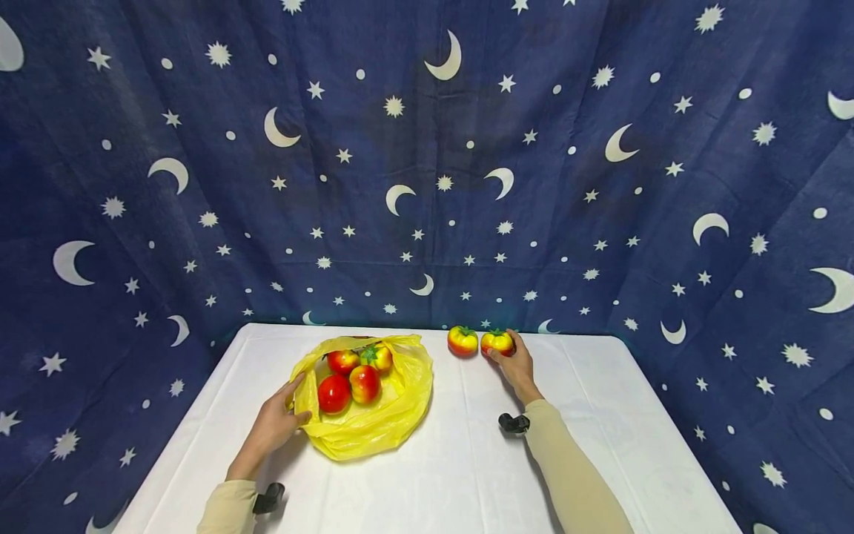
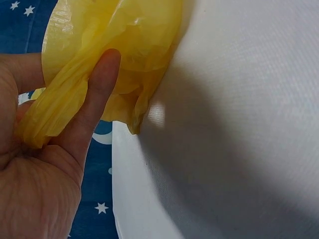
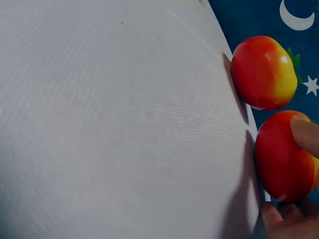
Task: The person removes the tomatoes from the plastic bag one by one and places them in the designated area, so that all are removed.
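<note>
On the left of the table lies a yellow plastic bag [image 1: 410, 389], its mouth spread wide. My left hand [image 1: 276, 415] grips the bag's left rim, and in the left wrist view the gathered plastic [image 2: 60, 107] runs between thumb and fingers. Inside the bag sit a round red fruit [image 1: 334, 394], a red-and-yellow fruit [image 1: 365, 385] and others with similar colours. At the far edge my right hand [image 1: 519, 367] holds a red-and-yellow tomato [image 1: 497, 342], thumb on one side and fingers on the other. Just left of it stands a second such tomato [image 1: 462, 342] with green leaves on top.
A white cloth covers the table [image 1: 454, 475]. Behind it and at both sides hangs a dark blue curtain [image 1: 440, 237] with moons and stars. A small black device is strapped at each wrist.
</note>
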`<act>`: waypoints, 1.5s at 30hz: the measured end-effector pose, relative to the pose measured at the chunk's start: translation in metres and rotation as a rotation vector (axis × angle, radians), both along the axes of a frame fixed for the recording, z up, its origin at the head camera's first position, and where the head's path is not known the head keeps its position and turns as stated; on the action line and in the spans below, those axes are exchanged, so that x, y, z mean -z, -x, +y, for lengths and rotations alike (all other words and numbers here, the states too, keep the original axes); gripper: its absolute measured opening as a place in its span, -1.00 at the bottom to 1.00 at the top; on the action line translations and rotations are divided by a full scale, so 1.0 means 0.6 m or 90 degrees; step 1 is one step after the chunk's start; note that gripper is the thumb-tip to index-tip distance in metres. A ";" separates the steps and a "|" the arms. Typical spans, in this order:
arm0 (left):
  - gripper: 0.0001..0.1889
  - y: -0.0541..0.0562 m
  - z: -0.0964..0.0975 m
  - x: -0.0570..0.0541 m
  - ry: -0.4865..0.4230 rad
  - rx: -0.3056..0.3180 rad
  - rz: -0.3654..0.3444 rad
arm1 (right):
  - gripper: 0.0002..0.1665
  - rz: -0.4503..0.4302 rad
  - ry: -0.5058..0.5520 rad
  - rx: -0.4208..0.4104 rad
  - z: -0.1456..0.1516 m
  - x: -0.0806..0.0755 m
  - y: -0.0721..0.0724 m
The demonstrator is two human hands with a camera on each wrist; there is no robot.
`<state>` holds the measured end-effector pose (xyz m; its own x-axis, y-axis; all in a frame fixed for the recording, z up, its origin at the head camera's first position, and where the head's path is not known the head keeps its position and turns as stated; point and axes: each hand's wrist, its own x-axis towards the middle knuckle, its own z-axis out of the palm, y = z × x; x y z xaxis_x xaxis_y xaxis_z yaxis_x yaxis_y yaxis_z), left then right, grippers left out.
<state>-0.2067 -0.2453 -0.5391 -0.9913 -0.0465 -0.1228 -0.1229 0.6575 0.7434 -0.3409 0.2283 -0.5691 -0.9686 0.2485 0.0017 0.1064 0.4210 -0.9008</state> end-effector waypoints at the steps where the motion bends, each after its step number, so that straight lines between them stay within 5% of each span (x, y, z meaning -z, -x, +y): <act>1: -0.12 0.000 0.000 0.000 0.000 0.000 0.000 | -0.14 -0.003 -0.004 0.000 0.000 0.001 0.001; 13: -0.13 0.000 0.000 0.000 0.003 0.005 0.017 | -0.07 -0.010 0.005 0.002 -0.003 0.010 0.001; 26: -0.14 -0.003 -0.002 -0.004 0.011 0.023 0.033 | 0.09 -0.001 0.088 -0.019 0.009 0.004 -0.006; 34: -0.15 -0.003 -0.002 -0.004 0.004 0.020 0.029 | -0.01 0.023 0.072 -0.018 0.012 -0.034 -0.015; 45: -0.15 -0.008 0.000 0.001 0.007 0.023 0.033 | -0.14 0.061 0.076 -0.004 -0.007 -0.091 -0.059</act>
